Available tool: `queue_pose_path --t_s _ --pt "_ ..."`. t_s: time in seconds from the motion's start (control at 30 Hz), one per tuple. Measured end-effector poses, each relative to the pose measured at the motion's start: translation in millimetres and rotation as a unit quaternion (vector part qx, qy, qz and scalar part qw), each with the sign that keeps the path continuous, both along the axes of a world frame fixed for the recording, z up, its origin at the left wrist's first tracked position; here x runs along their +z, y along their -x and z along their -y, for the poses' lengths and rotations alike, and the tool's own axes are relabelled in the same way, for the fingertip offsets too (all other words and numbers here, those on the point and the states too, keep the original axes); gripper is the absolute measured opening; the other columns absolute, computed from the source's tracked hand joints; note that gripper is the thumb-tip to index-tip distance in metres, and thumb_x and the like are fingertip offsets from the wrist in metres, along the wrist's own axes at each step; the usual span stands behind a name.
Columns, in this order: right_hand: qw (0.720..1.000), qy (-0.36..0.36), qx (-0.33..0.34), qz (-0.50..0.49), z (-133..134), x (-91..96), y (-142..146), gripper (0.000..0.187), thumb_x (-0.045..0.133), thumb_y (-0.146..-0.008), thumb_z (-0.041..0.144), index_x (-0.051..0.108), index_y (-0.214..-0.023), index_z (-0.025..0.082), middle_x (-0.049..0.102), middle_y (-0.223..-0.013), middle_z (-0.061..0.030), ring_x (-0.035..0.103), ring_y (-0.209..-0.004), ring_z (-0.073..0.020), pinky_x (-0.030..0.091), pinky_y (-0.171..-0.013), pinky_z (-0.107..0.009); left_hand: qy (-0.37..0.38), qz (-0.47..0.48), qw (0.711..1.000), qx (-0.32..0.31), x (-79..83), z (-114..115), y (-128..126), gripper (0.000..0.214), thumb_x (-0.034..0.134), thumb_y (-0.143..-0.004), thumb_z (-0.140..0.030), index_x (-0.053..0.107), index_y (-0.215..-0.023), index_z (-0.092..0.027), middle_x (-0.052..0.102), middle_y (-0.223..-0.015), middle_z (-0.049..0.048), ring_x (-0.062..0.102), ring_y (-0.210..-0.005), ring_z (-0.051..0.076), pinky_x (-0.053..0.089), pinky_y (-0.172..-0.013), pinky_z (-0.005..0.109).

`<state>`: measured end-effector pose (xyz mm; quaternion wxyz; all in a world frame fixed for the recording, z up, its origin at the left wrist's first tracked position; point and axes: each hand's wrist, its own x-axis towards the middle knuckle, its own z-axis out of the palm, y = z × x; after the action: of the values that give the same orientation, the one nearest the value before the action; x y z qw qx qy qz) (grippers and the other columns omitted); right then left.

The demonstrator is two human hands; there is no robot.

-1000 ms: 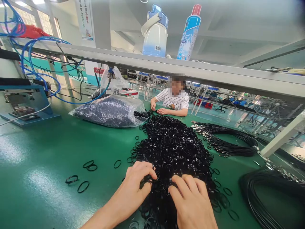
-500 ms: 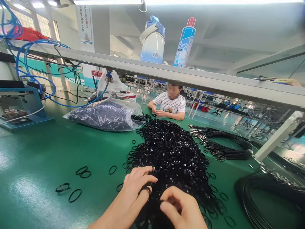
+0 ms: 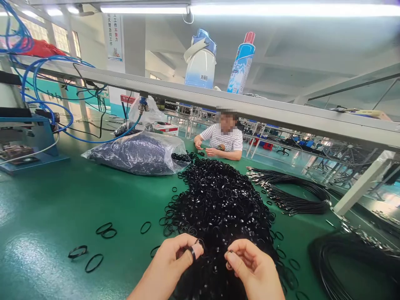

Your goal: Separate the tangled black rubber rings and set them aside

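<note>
We've got a big heap of black rubber rings (image 3: 218, 204) on the green worktop (image 3: 40, 208), with both our hands at its near edge. The left hand (image 3: 170, 260) has its grip pinched on a single ring (image 3: 191, 252), thumb pressed against the fingers. The right hand (image 3: 253, 266) is just beside it, its grip bunched almost shut, though we can't tell whether there's a ring in there too.

As far as we can judge, very little looks done and most is left. Only a few loose rings (image 3: 93, 262) lie apart, out to the left of the heap. Beyond the heap sits a clear plastic bag (image 3: 134, 154) stuffed with what looks like more of the same. To the right of the heap lies a bundle of black cables (image 3: 290, 193) with metal ends. Past the far side of the heap, a co-worker (image 3: 226, 139) in a striped shirt sits with both hands close together.
</note>
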<state>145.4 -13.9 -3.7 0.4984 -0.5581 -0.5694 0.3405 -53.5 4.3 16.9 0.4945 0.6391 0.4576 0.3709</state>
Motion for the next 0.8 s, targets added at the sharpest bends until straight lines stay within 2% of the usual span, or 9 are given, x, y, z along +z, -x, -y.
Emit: queue_pose_path --t_s 0.03,0.1,0.17,0.23,0.3,0.47,0.57,0.67,0.8 --pt "0.997 -0.036 -0.001 0.066 0 0.0 -3 0.014 0.060 -0.077 0.029 0.070 -0.082 0.021 0.071 -0.082 -0.0051 0.067 -0.078 -0.0217 0.054 -0.071 -0.031 0.005 0.010 1.000 -0.005 0.3 0 0 0.026 0.051 -0.084 -0.039 0.062 -0.074 -0.018 0.054 -0.071 -0.0027 0.045 -0.070 0.013 0.037 -0.065 0.023" --pt "0.981 -0.119 -0.019 0.153 2 -0.7 -2 0.023 0.053 -0.080 0.026 0.072 -0.093 0.026 0.070 -0.105 -0.0060 0.062 -0.100 -0.0254 0.048 -0.090 -0.040 0.001 0.008 1.000 -0.012 1.8 2 0 0.026 0.052 -0.084 -0.038 0.062 -0.072 -0.018 0.053 -0.070 -0.0032 0.045 -0.070 0.013 0.036 -0.065 0.022" --pt "0.977 -0.148 -0.028 0.148 5 -1.3 5 0.026 0.051 -0.081 0.028 0.071 -0.099 0.027 0.068 -0.109 -0.0058 0.062 -0.101 -0.0248 0.049 -0.089 -0.040 -0.009 -0.006 1.000 -0.020 3.1 5 -1 0.026 0.052 -0.084 -0.040 0.062 -0.073 -0.018 0.054 -0.072 -0.0029 0.046 -0.071 0.014 0.037 -0.065 0.023" --pt "0.991 -0.104 -0.008 0.085 7 -0.9 15 0.025 0.055 -0.079 0.031 0.071 -0.097 0.025 0.072 -0.097 -0.0060 0.066 -0.088 -0.0222 0.054 -0.074 -0.032 -0.023 -0.023 0.999 -0.034 3.4 7 -3 0.027 0.051 -0.085 -0.041 0.063 -0.074 -0.019 0.056 -0.077 -0.0016 0.049 -0.075 0.015 0.038 -0.067 0.024" --pt "0.998 -0.049 0.023 0.016 8 0.7 23 0.024 0.062 -0.073 0.032 0.071 -0.093 0.022 0.073 -0.085 -0.0061 0.068 -0.077 -0.0207 0.053 -0.063 -0.027 -0.044 -0.041 0.997 -0.049 2.9 8 -4 0.027 0.051 -0.085 -0.040 0.063 -0.073 -0.019 0.058 -0.081 -0.0004 0.052 -0.080 0.016 0.040 -0.072 0.025" --pt "0.997 0.006 0.036 -0.068 9 6.0 30 0.019 0.070 -0.064 0.030 0.070 -0.078 0.017 0.071 -0.069 -0.0047 0.064 -0.064 -0.0182 0.050 -0.059 -0.026 -0.089 -0.097 0.990 -0.054 1.6 9 -6 0.025 0.047 -0.087 -0.036 0.061 -0.072 -0.021 0.060 -0.082 0.0002 0.054 -0.082 0.017 0.041 -0.073 0.026" --pt "0.990 0.046 0.026 -0.129 9 9.1 31 0.023 0.074 -0.058 0.030 0.068 -0.075 0.016 0.071 -0.065 -0.0043 0.065 -0.062 -0.0183 0.050 -0.059 -0.027 -0.112 -0.097 0.989 -0.011 1.7 11 -7 0.012 0.050 -0.084 -0.029 0.061 -0.084 -0.024 0.060 -0.097 0.0012 0.054 -0.087 0.018 0.043 -0.075 0.026" --pt "0.979 0.081 0.009 -0.188 9 11.8 33 0.027 0.078 -0.053 0.029 0.064 -0.073 0.016 0.070 -0.060 -0.0029 0.066 -0.056 -0.0180 0.052 -0.058 -0.027 -0.144 -0.094 0.982 0.072 2.0 15 -9 0.019 0.055 -0.077 -0.021 0.059 -0.094 -0.029 0.052 -0.116 0.0014 0.052 -0.100 0.020 0.043 -0.084 0.029" --pt "0.980 0.077 -0.024 -0.181 9 9.5 36 0.029 0.078 -0.052 0.029 0.060 -0.070 0.016 0.068 -0.059 -0.0018 0.066 -0.051 -0.0164 0.051 -0.050 -0.022 -0.185 -0.126 0.971 0.078 2.9 19 -11 0.012 0.053 -0.075 -0.017 0.061 -0.073 -0.026 0.053 -0.108 0.0017 0.052 -0.098 0.020 0.044 -0.086 0.030"
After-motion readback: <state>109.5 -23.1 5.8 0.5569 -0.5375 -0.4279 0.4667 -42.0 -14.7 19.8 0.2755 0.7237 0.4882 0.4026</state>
